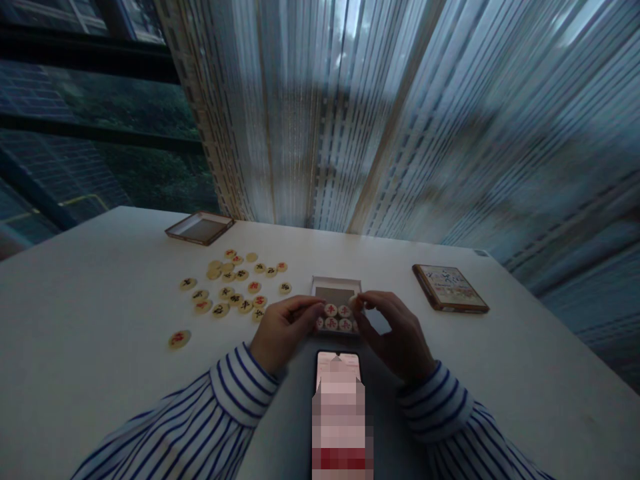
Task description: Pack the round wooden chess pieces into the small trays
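Note:
A small open box (314, 285) stands in front of me, with round xiangqi pieces (331, 323) lying in rows in its near part, red characters facing up. The far part of the box shows its bare grey floor. Between the thumb and fingers of my right hand (397, 333) is a pale xiangqi piece (354, 302), held over the box's right side. My left hand (287, 330) is at the left side of the box, thumb and fingers pinched together beside the red pieces. Whatever is between those fingertips is hidden.
Several loose xiangqi pieces (235, 299), red and black, are scattered left of the box, with a single piece (179, 339) nearer me. A shallow open lid or tray (200, 230) lies at the back left. A flat printed box (451, 288) lies right. A phone (339, 363) is in front.

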`<state>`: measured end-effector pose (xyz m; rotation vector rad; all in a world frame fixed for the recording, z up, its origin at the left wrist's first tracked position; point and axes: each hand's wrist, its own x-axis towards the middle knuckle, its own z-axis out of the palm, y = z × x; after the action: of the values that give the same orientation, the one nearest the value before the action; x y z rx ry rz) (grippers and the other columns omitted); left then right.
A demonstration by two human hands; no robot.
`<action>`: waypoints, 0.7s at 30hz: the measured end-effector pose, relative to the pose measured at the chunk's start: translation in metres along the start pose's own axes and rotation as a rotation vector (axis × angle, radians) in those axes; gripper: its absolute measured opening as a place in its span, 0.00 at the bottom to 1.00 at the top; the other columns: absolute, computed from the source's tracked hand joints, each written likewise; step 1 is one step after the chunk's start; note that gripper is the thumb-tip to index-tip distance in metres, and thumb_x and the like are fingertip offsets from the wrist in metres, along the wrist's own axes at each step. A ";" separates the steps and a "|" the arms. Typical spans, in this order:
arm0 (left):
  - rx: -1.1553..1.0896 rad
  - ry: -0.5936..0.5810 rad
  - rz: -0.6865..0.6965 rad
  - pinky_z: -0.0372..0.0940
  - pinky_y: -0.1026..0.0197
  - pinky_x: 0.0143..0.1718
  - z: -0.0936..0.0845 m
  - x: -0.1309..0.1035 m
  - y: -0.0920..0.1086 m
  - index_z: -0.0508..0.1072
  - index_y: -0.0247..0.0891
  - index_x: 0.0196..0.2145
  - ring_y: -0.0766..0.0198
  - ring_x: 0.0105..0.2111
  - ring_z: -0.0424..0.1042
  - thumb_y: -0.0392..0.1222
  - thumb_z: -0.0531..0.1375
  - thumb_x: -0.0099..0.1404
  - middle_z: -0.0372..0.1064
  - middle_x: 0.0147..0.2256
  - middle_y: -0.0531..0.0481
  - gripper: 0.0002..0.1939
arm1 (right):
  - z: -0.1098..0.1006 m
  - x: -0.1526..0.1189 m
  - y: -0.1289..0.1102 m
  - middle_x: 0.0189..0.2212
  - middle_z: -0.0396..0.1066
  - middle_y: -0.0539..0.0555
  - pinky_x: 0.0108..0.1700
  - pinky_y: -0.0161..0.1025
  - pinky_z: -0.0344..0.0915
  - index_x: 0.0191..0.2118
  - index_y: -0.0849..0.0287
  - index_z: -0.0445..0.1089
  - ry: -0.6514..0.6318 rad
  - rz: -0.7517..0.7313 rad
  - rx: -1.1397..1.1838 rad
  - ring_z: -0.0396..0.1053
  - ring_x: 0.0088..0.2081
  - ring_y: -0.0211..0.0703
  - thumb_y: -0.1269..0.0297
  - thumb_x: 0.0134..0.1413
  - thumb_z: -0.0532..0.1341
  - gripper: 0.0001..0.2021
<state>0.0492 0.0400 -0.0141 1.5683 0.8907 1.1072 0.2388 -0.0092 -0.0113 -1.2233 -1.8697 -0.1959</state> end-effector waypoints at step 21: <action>0.562 0.118 0.341 0.68 0.55 0.42 -0.009 0.003 -0.018 0.73 0.36 0.35 0.60 0.39 0.72 0.37 0.54 0.59 0.74 0.37 0.44 0.09 | 0.002 -0.003 0.022 0.31 0.69 0.55 0.34 0.40 0.66 0.40 0.60 0.67 -0.118 0.178 -0.055 0.67 0.30 0.41 0.66 0.53 0.56 0.08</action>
<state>0.0412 0.0502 -0.0298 2.1961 1.1044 1.2634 0.2562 0.0012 -0.0213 -1.4588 -1.8526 -0.0797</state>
